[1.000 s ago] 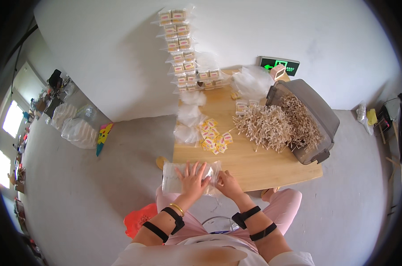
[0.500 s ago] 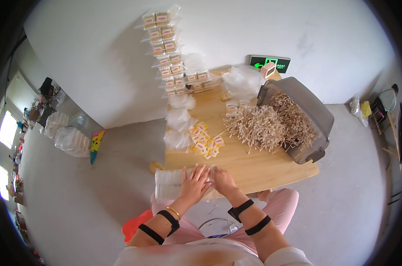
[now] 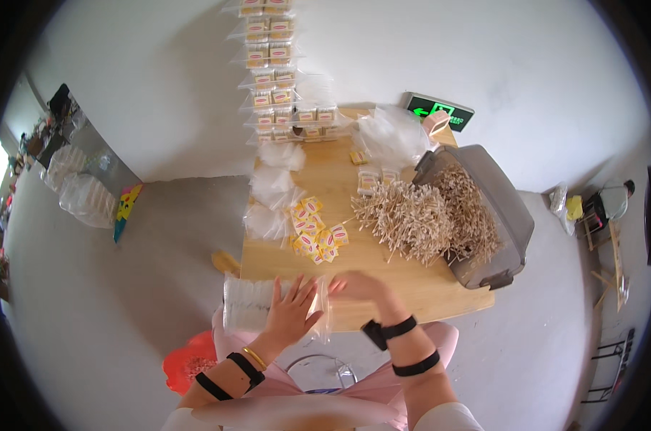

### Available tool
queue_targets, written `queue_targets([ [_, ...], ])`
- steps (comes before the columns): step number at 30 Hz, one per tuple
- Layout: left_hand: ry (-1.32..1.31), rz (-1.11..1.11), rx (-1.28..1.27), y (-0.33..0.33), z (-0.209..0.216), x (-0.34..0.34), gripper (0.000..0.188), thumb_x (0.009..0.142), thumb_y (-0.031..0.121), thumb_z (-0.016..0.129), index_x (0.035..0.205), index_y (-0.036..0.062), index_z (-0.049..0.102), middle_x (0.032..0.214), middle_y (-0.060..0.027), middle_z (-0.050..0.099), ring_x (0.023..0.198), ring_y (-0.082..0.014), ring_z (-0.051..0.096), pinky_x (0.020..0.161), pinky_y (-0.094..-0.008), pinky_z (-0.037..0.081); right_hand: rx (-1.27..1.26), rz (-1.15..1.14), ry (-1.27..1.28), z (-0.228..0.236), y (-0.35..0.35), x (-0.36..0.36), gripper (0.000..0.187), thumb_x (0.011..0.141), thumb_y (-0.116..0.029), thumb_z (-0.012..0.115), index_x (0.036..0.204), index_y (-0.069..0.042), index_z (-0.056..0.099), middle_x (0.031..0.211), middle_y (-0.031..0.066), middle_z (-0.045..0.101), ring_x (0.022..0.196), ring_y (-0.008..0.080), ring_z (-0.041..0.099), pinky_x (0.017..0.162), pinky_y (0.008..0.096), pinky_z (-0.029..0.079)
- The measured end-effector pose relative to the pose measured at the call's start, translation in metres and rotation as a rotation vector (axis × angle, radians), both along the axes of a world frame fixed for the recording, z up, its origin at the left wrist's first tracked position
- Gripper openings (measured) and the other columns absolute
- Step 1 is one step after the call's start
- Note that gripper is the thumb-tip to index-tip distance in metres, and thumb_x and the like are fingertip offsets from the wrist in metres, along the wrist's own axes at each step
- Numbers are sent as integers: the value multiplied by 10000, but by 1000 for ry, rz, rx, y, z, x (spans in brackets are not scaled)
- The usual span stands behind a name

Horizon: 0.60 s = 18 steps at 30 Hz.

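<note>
A clear plastic bag (image 3: pixel 243 305) filled with white packs in rows lies along the near left edge of the table. My left hand (image 3: pixel 289 314) rests flat on its right part, fingers spread, holding nothing. Just beyond the bag's loose right edge is my right hand (image 3: pixel 359 286), slightly blurred, its fingers stretched to the left with nothing visible in them. Beyond the hands lies a loose heap of small yellow and white cards (image 3: pixel 315 233). A large pile of thin paper-coloured sticks (image 3: pixel 404 223) spills from a tipped grey plastic bin (image 3: pixel 509 215).
Stacked bags of labelled packs (image 3: pixel 269 54) rise against the wall at the far left. Empty clear bags (image 3: pixel 275 187) lie along the table's left side, with more clear bags (image 3: pixel 391 133) at the back. A red basin (image 3: pixel 189 359) stands on the floor at lower left.
My right hand has let go of the bag's right edge, its fingers straightening. The left hand stays flat on the bag. The whole view has shifted slightly.
</note>
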<state>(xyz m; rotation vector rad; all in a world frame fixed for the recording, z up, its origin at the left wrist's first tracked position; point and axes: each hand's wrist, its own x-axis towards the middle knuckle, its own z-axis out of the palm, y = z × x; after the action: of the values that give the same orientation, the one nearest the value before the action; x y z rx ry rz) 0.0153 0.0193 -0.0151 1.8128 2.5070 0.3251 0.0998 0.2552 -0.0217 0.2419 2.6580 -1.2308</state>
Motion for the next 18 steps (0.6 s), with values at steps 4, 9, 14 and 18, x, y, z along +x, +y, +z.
queue_targets([
  [4,1,-7,2,-2,7,-2,620,1004,506,449,1422,53,518,1560,-56,404,1481,-268,303,1170,-678,153,169,-592,322,64,87,-62,250,880,-250,647,969,-26,713,903,196,715,873,361,694,756,429,534],
  [9,-87,-8,56,2,8,-3,605,1002,496,459,1400,47,539,1546,-54,419,1474,-271,310,1173,-680,141,845,-643,22,58,191,-125,310,839,-294,700,1046,-67,741,1030,173,733,972,355,699,868,434,547],
  [14,-77,6,-13,-5,12,-7,604,989,507,480,1403,71,546,1543,-29,424,1462,-253,329,1168,-682,158,910,-539,-428,40,192,-167,410,844,-401,713,1143,-122,738,1233,143,695,1175,313,648,955,433,526],
  [18,-86,0,-14,-2,11,-9,614,962,505,530,1412,87,542,1538,-21,427,1450,-242,346,1150,-699,180,878,-545,-439,29,191,-182,557,795,-532,740,1169,-120,727,1251,131,689,1179,318,643,978,464,498],
])
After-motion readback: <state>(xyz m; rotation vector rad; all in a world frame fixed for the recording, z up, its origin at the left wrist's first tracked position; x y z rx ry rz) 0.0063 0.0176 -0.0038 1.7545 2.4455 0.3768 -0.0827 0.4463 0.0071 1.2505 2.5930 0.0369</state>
